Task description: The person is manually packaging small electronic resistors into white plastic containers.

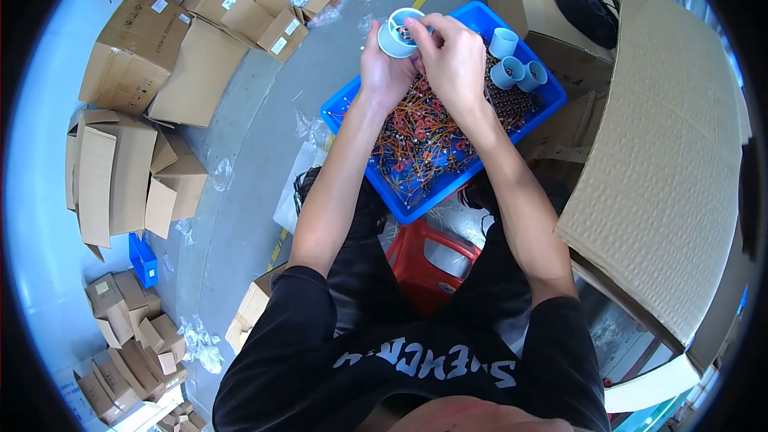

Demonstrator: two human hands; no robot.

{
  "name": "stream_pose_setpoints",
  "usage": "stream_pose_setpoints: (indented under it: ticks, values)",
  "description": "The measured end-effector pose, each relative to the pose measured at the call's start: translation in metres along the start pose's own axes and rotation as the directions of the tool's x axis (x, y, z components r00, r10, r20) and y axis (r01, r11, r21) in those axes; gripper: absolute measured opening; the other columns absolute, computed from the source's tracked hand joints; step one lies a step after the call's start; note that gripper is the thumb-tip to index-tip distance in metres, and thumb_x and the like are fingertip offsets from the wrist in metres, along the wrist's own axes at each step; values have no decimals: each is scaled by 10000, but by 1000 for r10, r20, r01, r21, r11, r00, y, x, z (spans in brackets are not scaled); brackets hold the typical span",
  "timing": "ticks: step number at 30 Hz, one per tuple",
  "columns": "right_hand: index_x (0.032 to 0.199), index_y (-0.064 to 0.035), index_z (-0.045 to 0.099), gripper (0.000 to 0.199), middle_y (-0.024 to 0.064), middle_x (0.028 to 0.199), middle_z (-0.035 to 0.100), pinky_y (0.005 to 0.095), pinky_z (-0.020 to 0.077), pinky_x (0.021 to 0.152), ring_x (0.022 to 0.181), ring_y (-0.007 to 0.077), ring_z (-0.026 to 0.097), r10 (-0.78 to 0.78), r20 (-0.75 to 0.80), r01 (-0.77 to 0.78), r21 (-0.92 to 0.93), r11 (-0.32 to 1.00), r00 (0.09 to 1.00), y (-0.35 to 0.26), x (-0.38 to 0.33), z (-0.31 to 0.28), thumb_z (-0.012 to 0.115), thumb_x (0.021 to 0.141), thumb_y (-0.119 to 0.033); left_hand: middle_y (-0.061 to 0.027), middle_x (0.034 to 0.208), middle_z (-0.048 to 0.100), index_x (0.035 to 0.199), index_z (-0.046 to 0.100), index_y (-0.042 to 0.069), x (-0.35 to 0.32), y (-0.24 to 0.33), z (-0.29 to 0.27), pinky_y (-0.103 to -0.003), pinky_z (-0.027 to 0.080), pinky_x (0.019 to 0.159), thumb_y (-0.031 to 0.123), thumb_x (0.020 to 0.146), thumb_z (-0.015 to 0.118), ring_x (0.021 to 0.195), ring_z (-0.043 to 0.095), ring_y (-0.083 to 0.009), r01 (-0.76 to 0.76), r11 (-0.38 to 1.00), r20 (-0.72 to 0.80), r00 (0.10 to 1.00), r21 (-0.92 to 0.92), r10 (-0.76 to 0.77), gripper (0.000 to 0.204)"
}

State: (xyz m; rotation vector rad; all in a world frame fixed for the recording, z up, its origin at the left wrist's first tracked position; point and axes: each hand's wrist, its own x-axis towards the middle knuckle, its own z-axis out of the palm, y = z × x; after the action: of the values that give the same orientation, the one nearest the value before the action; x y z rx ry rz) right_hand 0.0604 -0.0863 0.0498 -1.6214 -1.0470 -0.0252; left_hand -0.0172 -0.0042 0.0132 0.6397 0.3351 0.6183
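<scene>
My left hand (383, 76) is wrapped round a pale blue-white cup (391, 46), its mouth tilted up toward me. My right hand (454, 60) reaches over the rim with fingertips pinched at the opening; what they hold is too small to name, and small dark pieces show inside. Both hands are above the far part of a blue plastic tray (404, 214). Inside it lie tangled orange and red wired pieces (418, 134), with many small dark bead-like parts (512, 104) on the right. Several similar pale blue cups (504, 74) stand at the tray's right corner, some holding dark pieces.
Under the tray is a red plastic stool (420, 256), between my knees. A large cardboard flap (664, 168) rises at the right, near a black case (586, 12) on a carton. Cardboard boxes (132, 52) line the left, with a small blue bin (143, 261) among them.
</scene>
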Motion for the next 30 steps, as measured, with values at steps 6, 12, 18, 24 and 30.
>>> stream_pose_setpoints:
  ticks: [6, 12, 18, 24, 30]
  values:
    - [784, -40, 699, 207, 109, 622, 572, 360, 424, 480, 518, 260, 556, 19, -53, -18, 15, 1000, 998, -2, 0, -1, 730, 757, -242, -45, 958, 605, 1139, 543, 98, 0, -4, -1, -307, 428, 616, 521, 975, 155, 767, 555, -171, -1, 1000, 18, 1000, 16, 0, 597]
    - [793, 4, 688, 146, 67, 568, 504, 295, 355, 428, 456, 138, 434, -59, -93, 60, 8, 998, 994, -1, 1, -4, 731, 775, -135, -39, 931, 609, 1124, 546, 104, -1, -4, 1, -303, 422, 608, 518, 973, 175, 757, 555, -170, -4, 998, 30, 1000, 68, 2, 576]
    - [805, -15, 681, 124, 81, 628, 546, 303, 405, 459, 490, 172, 502, -148, -105, 142, -60, 988, 983, 0, 0, -4, 727, 769, -124, -38, 936, 614, 1103, 551, 110, 0, -5, -2, -306, 420, 606, 514, 973, 180, 759, 556, -171, -41, 995, 34, 999, 92, 38, 563]
    - [826, -31, 669, 116, 88, 683, 574, 309, 437, 479, 524, 205, 551, -203, -99, 191, -120, 974, 974, -3, -2, -2, 712, 779, -128, -43, 980, 620, 1107, 549, 108, -4, 1, 0, -317, 436, 647, 515, 974, 200, 825, 577, -177, -21, 999, 21, 1000, 48, 20, 552]
    - [818, -54, 672, 96, 73, 730, 570, 343, 451, 566, 630, 235, 566, -366, -48, 352, -187, 917, 929, -2, 2, -9, 699, 772, -134, -49, 1022, 624, 1149, 541, 95, -11, 6, 10, -336, 460, 726, 502, 978, 216, 925, 590, -185, -64, 994, 54, 997, 86, 60, 548]
